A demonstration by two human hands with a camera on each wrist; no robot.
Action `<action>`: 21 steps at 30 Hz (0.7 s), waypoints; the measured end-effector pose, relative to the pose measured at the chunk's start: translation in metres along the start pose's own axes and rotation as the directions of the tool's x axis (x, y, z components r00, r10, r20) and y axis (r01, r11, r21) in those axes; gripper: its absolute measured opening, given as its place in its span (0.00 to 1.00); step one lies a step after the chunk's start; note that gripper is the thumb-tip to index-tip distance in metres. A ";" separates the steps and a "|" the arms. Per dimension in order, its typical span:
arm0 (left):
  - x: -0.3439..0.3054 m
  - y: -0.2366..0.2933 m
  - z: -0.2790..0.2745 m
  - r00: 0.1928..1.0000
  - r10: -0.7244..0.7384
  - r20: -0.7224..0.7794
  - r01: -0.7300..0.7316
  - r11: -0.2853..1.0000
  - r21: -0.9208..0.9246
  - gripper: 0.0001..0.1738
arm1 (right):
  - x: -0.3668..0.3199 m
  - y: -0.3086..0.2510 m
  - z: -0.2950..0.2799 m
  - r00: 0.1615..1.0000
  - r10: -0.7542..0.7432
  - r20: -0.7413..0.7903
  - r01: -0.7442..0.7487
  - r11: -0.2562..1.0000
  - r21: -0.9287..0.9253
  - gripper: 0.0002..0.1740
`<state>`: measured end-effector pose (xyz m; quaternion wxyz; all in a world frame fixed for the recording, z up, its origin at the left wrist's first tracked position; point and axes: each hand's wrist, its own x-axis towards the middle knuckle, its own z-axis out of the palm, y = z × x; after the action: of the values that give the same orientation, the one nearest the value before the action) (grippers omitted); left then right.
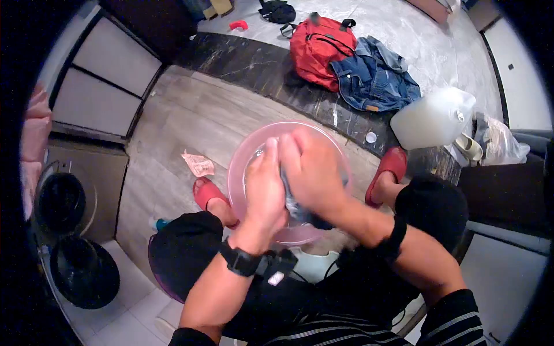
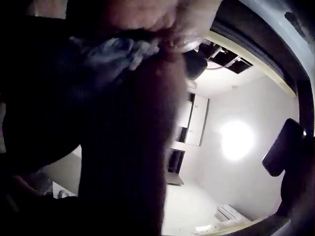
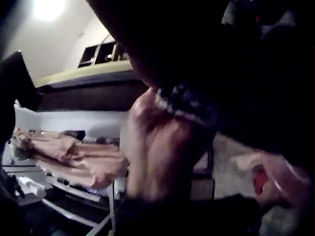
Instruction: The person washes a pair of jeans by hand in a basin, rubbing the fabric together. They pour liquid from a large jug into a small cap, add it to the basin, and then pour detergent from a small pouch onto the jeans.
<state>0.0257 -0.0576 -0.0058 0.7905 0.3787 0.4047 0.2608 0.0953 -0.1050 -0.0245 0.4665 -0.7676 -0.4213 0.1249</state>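
Both hands are together over a pink basin (image 1: 236, 164) on the floor between the person's feet. My left hand (image 1: 265, 193) grips a wet, dark grey-blue cloth (image 1: 293, 209). Beside it my right hand (image 1: 313, 173), blurred, holds the same cloth with curled fingers. Part of the cloth hangs below the hands into the basin, and the hands cover much of it. Wet folds of the cloth (image 2: 115, 56) show dimly in the left wrist view. In the right wrist view, a dark edge of the cloth (image 3: 182, 105) lies against the left hand (image 3: 160, 140).
Red slippers (image 1: 389, 173) flank the basin. A pink paper scrap (image 1: 199, 164) lies left of it. On the dark stone step behind are a red backpack (image 1: 323, 52), a denim garment (image 1: 375, 81) and a white plastic jug (image 1: 433, 121). Black round tubs (image 1: 83, 271) stand at left.
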 end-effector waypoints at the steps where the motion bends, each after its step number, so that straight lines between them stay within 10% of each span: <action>1: 0.013 0.000 -0.020 0.989 -0.141 0.032 0.141 0.990 0.000 0.23 | -0.012 -0.013 0.001 0.999 0.008 0.045 -0.009 0.999 0.043 0.13; 7: 0.003 -0.011 -0.012 0.995 -0.095 0.008 0.095 0.994 0.056 0.21 | 0.004 0.000 0.000 0.991 0.129 0.034 -0.129 0.992 -0.008 0.14; 12: -0.002 -0.005 0.004 0.986 -0.046 -0.160 0.043 0.999 -0.023 0.22 | -0.001 -0.007 -0.007 0.992 -0.088 0.093 0.095 0.993 -0.070 0.13; 16: 0.011 0.007 -0.019 0.987 -0.161 -0.018 0.162 0.969 0.188 0.24 | -0.006 -0.011 -0.004 0.996 -0.042 0.078 0.045 0.999 -0.029 0.14; 21: -0.008 -0.006 0.007 1.000 0.018 -0.001 -0.018 1.000 -0.020 0.22 | 0.006 -0.001 -0.008 0.999 0.047 0.019 -0.047 0.999 0.011 0.16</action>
<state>0.0281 -0.0699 -0.0040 0.7918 0.3742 0.3989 0.2721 0.1030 -0.1052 -0.0184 0.4638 -0.7735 -0.4067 0.1456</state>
